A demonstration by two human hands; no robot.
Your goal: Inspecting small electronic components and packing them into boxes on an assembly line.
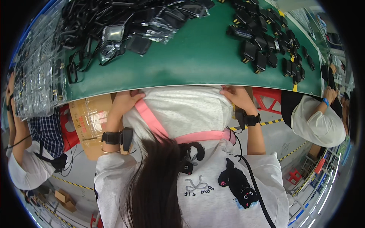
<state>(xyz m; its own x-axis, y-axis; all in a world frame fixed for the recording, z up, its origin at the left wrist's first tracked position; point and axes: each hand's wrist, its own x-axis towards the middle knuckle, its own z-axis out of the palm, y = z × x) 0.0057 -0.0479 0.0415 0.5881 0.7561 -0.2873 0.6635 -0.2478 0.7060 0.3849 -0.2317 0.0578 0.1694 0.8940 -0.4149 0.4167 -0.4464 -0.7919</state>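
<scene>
The light grey shirt (190, 110) is bunched up right against the near edge of the green table (197, 57), just below it in the picture. A pink strap (150, 118) runs across the shirt. The left hand (127, 100) has its fingers curled shut on the cloth where the pink strap begins. The right hand (236, 95) has its fingers bent and pinches the shirt at the other side. Each wrist has a black band, and the left wrist band (111, 137) holds a little black box.

It looks like the hands are tugging the shirt straight. Both hands are full of cloth, so they would have to let go before they could pick up anything on the table.

Farther off on the table lie black plug blocks (266, 41) and a heap of black cables in shiny bags (129, 26). A cardboard box (89, 121) sits under the table. Another person in white (321, 121) works nearby.
</scene>
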